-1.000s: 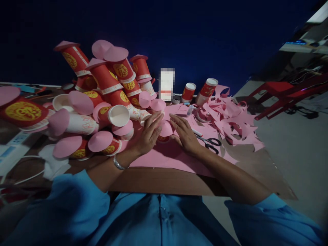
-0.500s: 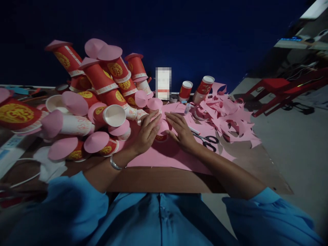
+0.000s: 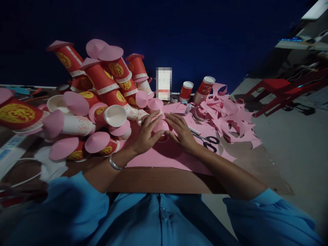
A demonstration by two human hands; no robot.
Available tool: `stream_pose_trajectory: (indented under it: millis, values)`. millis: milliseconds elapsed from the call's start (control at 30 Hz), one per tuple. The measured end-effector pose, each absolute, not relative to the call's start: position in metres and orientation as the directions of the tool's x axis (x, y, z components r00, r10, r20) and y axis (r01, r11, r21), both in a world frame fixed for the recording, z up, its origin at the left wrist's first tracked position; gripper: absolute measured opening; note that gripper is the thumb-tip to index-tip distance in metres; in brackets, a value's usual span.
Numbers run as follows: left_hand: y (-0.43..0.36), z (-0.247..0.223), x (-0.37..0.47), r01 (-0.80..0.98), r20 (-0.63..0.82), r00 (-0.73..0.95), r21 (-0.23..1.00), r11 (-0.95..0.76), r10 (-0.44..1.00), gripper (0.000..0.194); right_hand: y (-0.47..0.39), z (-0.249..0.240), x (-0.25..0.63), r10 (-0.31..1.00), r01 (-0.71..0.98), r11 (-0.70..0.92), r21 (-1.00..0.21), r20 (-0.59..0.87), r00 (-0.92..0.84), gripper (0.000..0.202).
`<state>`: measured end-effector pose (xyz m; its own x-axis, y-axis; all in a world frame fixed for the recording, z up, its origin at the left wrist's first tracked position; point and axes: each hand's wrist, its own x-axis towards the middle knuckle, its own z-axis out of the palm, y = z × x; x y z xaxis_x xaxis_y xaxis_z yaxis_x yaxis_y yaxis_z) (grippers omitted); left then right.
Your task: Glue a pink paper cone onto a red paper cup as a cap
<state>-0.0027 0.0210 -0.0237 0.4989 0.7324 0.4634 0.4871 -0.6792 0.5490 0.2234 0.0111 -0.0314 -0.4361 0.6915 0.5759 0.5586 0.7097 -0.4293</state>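
Observation:
A pink paper cone (image 3: pixel 161 125) sits on top of a red paper cup (image 3: pixel 163 138), of which only a small part shows. My left hand (image 3: pixel 147 135) rests against the cone's left side, fingers stretched out and thumb at its near edge. On the right side, my right hand (image 3: pixel 181 131) lies against the cone with its fingers extended. Both palms face down and inward over the cone. Under the cup spreads a large pink paper sheet (image 3: pixel 164 157). Black-handled scissors (image 3: pixel 208 141) lie beside my right hand, near a white marker or stick (image 3: pixel 194 131).
Red and white cups with pink cones (image 3: pixel 99 80) are piled at the left. Pink paper scraps (image 3: pixel 230 119) heap at the right. Two red cups (image 3: pixel 186 91) stand at the back, near a glue stick (image 3: pixel 188 109). A red stool (image 3: pixel 274 85) is beyond the table (image 3: pixel 263 171).
My left thumb has shifted right and nearer along the cone's near edge. My right hand has barely moved. The view has shifted very slightly.

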Motion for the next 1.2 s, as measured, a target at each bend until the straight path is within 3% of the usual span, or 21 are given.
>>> stream_pose_trajectory:
  millis: [1200]
  values:
    - [0.0185,-0.0215,-0.0017,0.454,0.461,0.454,0.617,-0.643,0.762,0.051,0.0102,-0.0326,0.2225,0.663,0.562,0.728,-0.392,0.609,-0.435,0.053]
